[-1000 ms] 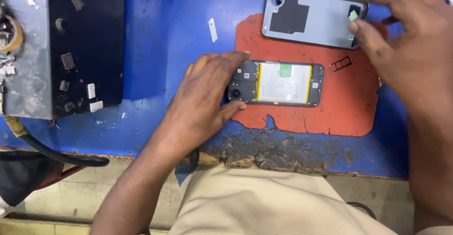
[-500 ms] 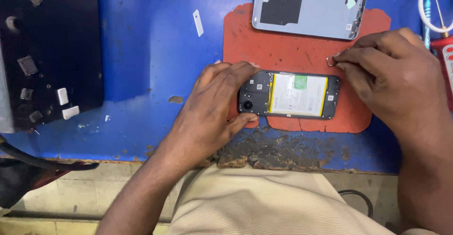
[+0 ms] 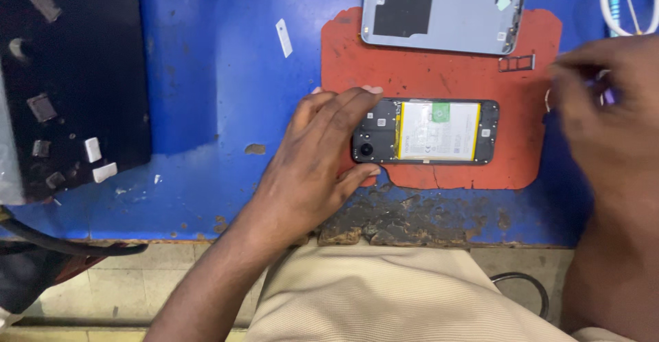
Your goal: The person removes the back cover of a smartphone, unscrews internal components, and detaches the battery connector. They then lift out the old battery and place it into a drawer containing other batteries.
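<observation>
In the head view, an opened phone [image 3: 425, 131] lies flat on a red work mat [image 3: 446, 74], back side up with its rear cover removed, so that the pale battery with yellow edges and the camera module at the left end are exposed. The left hand [image 3: 312, 167] rests at the left end of the phone: the fingers [image 3: 343, 105] are spread apart and lie along the upper left corner, and the thumb touches the lower left corner, so the hand braces the phone against the mat rather than closing around it. The right hand [image 3: 604, 108] is to the right of the phone, past the right edge of the mat, and is blurred; its fingertips appear drawn together, but whether they pinch anything cannot be determined. The detached grey back cover [image 3: 446, 12] lies inner side up above the phone, at the top edge of the mat, apart from the phone. A small card tray [image 3: 516, 62] lies on the mat between the back cover and the right end of the phone. The mat sits on a blue workbench [image 3: 213, 74] whose front edge, just below the phone, is worn and crusted. A small white strip [image 3: 283, 37] lies on the bench up and to the left of the phone. A black panel [image 3: 75, 74] carrying small parts lies well to the left of the phone. A white cable [image 3: 618, 5] loops at the upper right, beyond the back cover.
</observation>
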